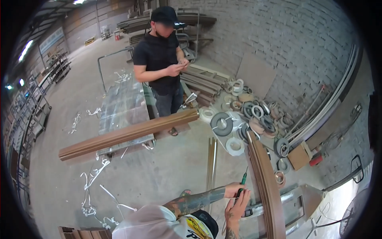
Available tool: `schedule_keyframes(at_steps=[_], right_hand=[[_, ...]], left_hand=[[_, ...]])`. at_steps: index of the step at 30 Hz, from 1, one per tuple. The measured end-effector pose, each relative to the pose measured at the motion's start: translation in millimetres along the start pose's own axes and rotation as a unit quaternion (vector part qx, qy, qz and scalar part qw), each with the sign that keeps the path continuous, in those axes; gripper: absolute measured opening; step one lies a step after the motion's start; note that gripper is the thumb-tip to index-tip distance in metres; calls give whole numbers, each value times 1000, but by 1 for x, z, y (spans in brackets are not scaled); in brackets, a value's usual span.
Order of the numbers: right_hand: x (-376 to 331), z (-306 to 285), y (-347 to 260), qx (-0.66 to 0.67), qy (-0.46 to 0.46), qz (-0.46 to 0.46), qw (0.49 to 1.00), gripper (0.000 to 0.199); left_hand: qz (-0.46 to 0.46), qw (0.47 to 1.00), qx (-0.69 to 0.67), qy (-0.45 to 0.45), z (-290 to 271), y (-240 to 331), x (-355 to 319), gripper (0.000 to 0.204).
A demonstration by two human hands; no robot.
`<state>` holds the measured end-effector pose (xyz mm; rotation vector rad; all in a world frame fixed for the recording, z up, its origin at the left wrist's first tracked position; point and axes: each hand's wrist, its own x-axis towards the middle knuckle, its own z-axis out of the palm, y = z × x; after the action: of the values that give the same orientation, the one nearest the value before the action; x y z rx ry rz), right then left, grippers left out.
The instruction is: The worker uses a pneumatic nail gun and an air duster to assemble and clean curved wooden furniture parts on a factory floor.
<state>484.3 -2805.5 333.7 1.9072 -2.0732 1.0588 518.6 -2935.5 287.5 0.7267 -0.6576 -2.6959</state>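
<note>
Neither of my own hands shows in the view. At the lower edge a co-worker in a pale shirt (143, 223) and a cap (207, 219) bends over, with tattooed forearms. One of that person's hands (234, 190) grips a slim green-handled tool (243, 178) with a thin shaft, which looks like a screwdriver. The co-worker's other hand (238, 205) is close beside it, fingers near the handle. A long brown profile (266, 185) runs just right of these hands.
Another person (157, 59) in black stands farther back, hands together. A long brown bundle (127, 135) lies across a metal-topped table (123, 107). Rolls of tape or edging (221, 124) are heaped by the brick wall. Thin strips (212, 159) and white straps (95, 175) lie on the floor.
</note>
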Motion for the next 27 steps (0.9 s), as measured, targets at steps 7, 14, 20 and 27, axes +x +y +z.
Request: schedule_keyframes(at_steps=[7, 14, 20, 27], right_hand=[[-25, 5, -16, 100, 24, 81, 991, 53], [-44, 33, -2, 101, 156, 328, 926, 32], [-20, 38, -4, 277, -69, 384, 878, 32], [29, 61, 14, 150, 40, 350, 924, 21]], left_hand=[[48, 995, 83, 22, 13, -21, 8, 21], [-6, 994, 35, -101, 28, -19, -12, 24], [22, 990, 96, -103, 7, 48, -2, 34], [30, 993, 21, 114, -22, 5, -6, 46]])
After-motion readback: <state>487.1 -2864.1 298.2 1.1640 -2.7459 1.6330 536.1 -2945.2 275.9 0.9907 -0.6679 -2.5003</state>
